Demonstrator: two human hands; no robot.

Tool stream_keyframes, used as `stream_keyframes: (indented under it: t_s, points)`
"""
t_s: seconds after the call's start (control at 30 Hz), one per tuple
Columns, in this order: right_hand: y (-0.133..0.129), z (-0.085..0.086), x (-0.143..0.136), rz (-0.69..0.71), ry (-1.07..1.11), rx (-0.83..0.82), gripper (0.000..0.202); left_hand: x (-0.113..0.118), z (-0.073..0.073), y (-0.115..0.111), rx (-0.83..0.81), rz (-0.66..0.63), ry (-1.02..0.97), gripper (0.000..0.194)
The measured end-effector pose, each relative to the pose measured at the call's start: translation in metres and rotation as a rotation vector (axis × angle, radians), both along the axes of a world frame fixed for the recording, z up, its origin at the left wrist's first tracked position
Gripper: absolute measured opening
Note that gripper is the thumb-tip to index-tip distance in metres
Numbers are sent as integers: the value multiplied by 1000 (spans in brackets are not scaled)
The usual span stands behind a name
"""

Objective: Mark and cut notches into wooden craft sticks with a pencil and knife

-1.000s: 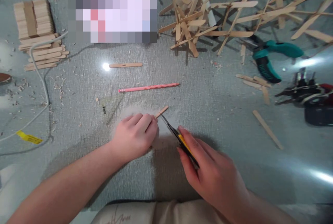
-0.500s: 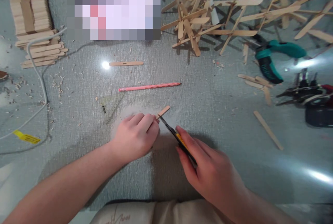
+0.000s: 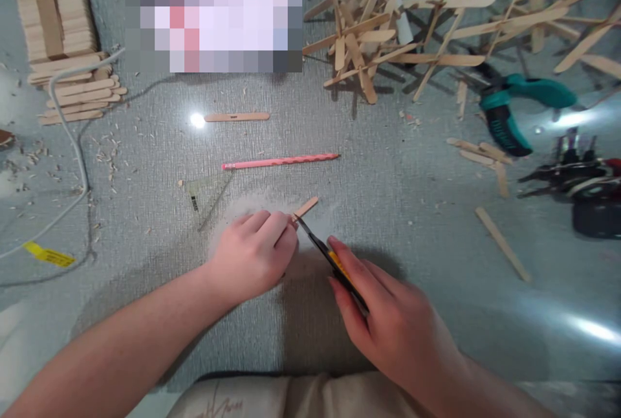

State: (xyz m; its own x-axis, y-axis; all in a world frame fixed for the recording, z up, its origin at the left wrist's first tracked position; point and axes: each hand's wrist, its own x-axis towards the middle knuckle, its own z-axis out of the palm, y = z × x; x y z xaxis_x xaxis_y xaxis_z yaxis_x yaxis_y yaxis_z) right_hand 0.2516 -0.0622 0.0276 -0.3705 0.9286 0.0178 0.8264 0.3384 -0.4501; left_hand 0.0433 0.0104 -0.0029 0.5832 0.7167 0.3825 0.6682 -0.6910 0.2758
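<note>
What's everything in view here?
Knife: one, black-yellow, right hand
Held stick: one, tan, left hand
Pencil: one, pink, centre
Set square: one, clear, below pencil
Marked stick: one, tan, above pencil
Stick bundle: one, tan, top left
Loose sticks: several, tan, below bundle
Cable: one, grey, left
Crossed sticks: many, tan, top right
Pliers: one, teal, right
Lone stick: one, tan, right
Gadgets: count unclear, black, far right
Blurred patch: one, pale, top
Left hand: one, bare, centre
Right hand: one, bare, lower right
</note>
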Motion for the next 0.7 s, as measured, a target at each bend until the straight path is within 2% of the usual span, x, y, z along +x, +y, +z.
stream_keyframes:
  t_s: [0.3,0.53,0.7]
  points:
    - [1,2,-1,0,-2,0,43,0,1,-1,-19,-1,11,26]
    - [-1,1,1,-11,-17,-1,51,0,1,0,-20,-6,-2,26]
    - [0,2,1,-10,-19,-11,47,0,1,0,-18,-6,1,26]
